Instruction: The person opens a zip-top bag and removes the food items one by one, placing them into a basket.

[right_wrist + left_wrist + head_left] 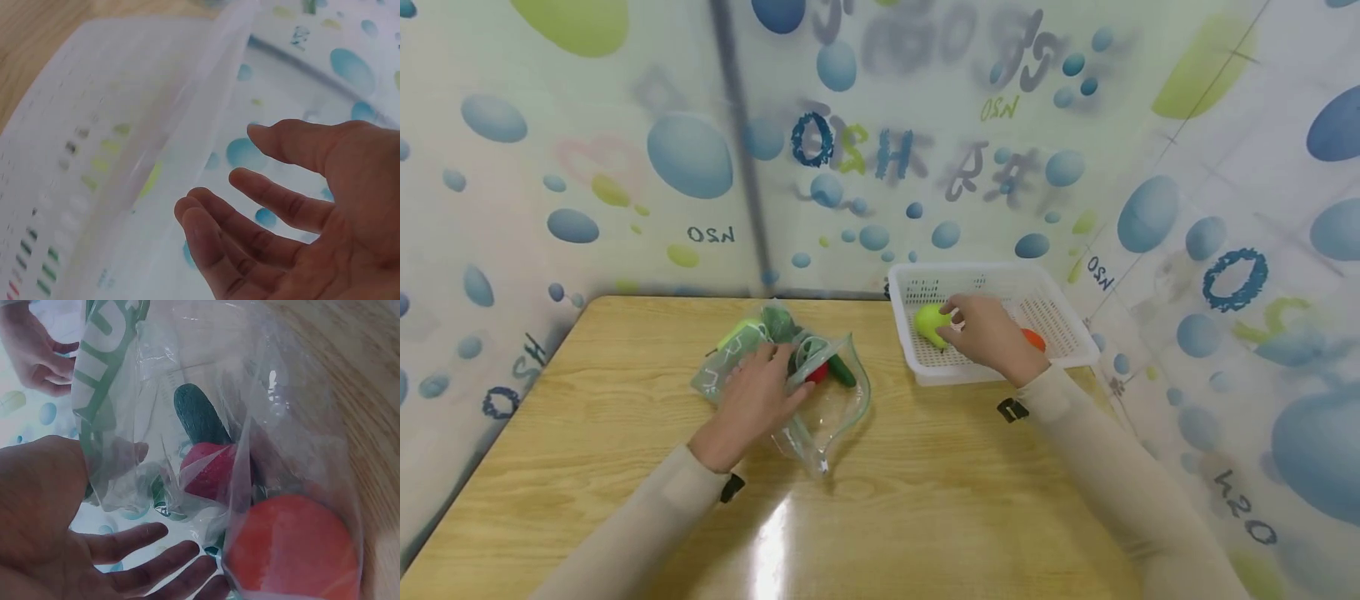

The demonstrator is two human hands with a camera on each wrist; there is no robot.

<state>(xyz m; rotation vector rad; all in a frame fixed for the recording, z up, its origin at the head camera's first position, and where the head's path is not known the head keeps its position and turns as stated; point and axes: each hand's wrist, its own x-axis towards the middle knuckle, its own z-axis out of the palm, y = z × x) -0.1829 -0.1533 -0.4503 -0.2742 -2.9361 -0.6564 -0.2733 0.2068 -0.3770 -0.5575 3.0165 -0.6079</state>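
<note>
My left hand [752,404] lies over a clear zip bag [842,417] with green-and-white print, on the table. In the left wrist view its fingers are extended under the bag, and the thumb shows through the film. Inside the bag are a cucumber [200,414], a pinkish-red piece [209,470], a large orange-red round thing [294,547] and other green pieces. My right hand [988,333] hovers over a white plastic basket [917,367], its fingers loosely bent and holding nothing. Beside its fingertips sits a green pear [929,323]. An orange-red round thing [1033,340] is partly hidden behind that hand.
The wooden table [925,483] meets a wall [865,192] printed with blue and green drops at the back. Another patterned wall [1247,333] stands close to the basket's right side. The basket has raised, slotted sides.
</note>
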